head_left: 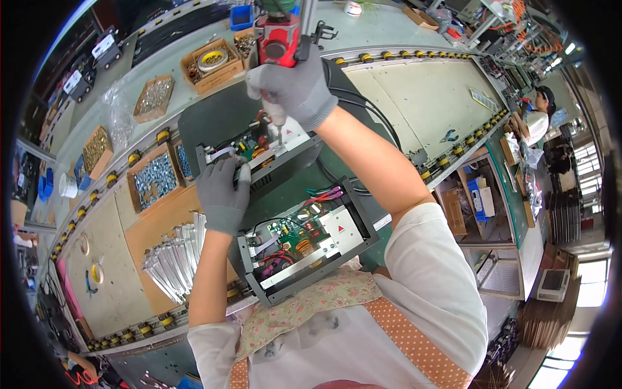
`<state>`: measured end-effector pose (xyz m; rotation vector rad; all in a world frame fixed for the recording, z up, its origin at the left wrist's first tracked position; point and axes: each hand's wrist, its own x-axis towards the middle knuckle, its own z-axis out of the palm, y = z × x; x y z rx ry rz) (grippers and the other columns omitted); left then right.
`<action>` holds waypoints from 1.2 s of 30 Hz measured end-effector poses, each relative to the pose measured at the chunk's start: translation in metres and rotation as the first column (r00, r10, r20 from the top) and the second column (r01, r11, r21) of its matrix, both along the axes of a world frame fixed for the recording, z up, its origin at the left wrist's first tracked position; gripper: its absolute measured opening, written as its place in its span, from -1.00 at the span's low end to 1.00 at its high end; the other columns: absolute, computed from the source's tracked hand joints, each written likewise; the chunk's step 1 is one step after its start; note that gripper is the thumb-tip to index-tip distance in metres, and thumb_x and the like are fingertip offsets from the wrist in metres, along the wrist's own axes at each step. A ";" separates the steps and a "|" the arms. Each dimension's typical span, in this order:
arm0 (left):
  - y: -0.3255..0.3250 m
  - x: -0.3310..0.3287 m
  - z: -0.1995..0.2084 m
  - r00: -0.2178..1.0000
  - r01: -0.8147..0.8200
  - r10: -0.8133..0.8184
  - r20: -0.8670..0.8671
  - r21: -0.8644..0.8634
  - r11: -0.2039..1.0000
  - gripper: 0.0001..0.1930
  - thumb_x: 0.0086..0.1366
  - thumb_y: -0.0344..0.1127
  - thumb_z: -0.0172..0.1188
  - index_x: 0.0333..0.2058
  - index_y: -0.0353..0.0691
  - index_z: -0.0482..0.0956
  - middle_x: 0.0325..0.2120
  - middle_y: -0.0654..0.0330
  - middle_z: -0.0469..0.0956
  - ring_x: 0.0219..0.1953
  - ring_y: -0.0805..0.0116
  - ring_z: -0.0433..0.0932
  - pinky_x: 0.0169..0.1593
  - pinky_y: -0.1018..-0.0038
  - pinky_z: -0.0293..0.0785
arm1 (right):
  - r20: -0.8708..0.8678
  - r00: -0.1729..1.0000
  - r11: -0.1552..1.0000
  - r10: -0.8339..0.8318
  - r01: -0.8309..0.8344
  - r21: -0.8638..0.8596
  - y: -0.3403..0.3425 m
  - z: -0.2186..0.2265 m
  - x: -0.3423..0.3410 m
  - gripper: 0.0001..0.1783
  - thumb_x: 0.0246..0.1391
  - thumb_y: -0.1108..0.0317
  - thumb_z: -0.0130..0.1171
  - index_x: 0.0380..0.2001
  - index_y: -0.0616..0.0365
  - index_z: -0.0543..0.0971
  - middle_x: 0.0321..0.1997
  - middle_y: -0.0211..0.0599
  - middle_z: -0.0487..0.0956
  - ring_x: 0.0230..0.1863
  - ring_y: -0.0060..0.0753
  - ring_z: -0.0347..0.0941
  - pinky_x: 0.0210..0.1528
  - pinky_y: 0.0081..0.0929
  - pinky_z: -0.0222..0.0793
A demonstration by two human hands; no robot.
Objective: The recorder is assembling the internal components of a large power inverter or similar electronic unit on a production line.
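Note:
My gloved right hand (295,87) is wrapped around a red power screwdriver (277,40), held upright over the farther of two dark metal housings. Its bit end points down at the strip along that housing (285,159), close to a white plate; whether it touches a screw cannot be made out. My gloved left hand (223,194) grips the near left corner of the same housing, fingers bent over its edge. Circuit boards and wires show inside. Nearer to me, a second open housing (372,236) stands tilted, with a green circuit board (289,231) and a white plate (338,228) inside.
Left of the housings are a carton of small screws (154,178) and a stack of metal strips (172,262) on cardboard. More boxes of small parts (154,97) stand beyond the roller rails. Black cables (369,107) lie at right. A co-worker (536,117) is far right.

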<state>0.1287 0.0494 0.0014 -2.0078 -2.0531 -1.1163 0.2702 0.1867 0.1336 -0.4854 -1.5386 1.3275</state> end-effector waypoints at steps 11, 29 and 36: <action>-0.030 0.006 0.029 0.859 0.020 -0.067 0.507 0.097 0.995 -0.59 0.27 -0.20 0.20 0.01 -0.31 0.49 -0.14 -0.03 0.55 -0.04 0.08 0.54 0.07 0.29 0.42 | -0.150 0.988 0.998 0.037 -0.045 -0.047 -0.032 0.029 0.020 -0.83 -0.15 0.50 0.20 -0.41 0.33 0.53 -0.56 -0.15 0.58 -0.65 -0.45 0.47 -0.56 -0.58 0.41; -0.126 0.080 0.066 0.976 0.070 -0.045 0.212 -0.114 0.991 -0.60 -0.07 -0.33 0.36 -0.19 -0.11 0.51 -0.53 0.15 0.57 -0.50 0.11 0.60 -0.48 0.30 0.45 | 0.483 0.818 0.402 -0.312 -0.347 0.847 -0.155 0.029 0.098 -0.63 -0.22 0.18 0.34 -0.35 0.19 0.59 -0.40 -0.25 0.60 -0.41 -0.09 0.54 -0.32 -0.30 0.46; -0.136 0.095 0.047 0.966 0.050 -0.066 -0.250 -0.072 0.996 -0.58 -0.07 -0.26 0.28 -0.15 -0.08 0.52 -0.60 0.33 0.37 -0.59 0.41 0.44 -0.53 0.42 0.27 | 0.950 0.152 0.665 0.274 -0.743 -0.073 -0.113 -0.003 0.108 -0.31 -0.14 -0.12 0.37 -0.01 0.10 0.52 -0.30 -0.07 0.62 -0.24 0.08 0.56 -0.23 -0.22 0.47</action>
